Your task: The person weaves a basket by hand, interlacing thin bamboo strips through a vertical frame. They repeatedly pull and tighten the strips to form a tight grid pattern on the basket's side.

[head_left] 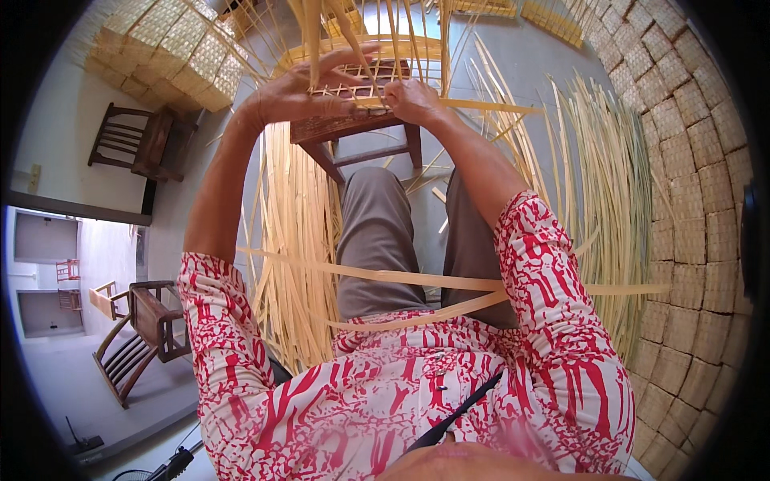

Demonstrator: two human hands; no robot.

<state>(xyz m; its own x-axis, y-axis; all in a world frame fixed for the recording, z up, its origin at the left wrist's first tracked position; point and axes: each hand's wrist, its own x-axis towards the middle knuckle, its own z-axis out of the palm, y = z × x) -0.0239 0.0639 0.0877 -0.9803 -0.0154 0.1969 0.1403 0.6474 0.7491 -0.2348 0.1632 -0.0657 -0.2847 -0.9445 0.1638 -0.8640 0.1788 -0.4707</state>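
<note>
A partly woven basket of pale yellow bamboo strips rests on a small dark wooden stool in front of my knees. Its long upright strips rise past the top edge of the view. At the basket's near left side my left hand has its fingers spread and its thumb stretched along the weave. My right hand is closed at the near side, pinching a flat bamboo strip whose loose end sticks out to the right. The fingertips of the right hand are partly hidden.
Loose bamboo strips lie on the floor left and right. More strips cross my lap. Stacked woven baskets line the right and fill the upper left. Wooden chairs stand at left.
</note>
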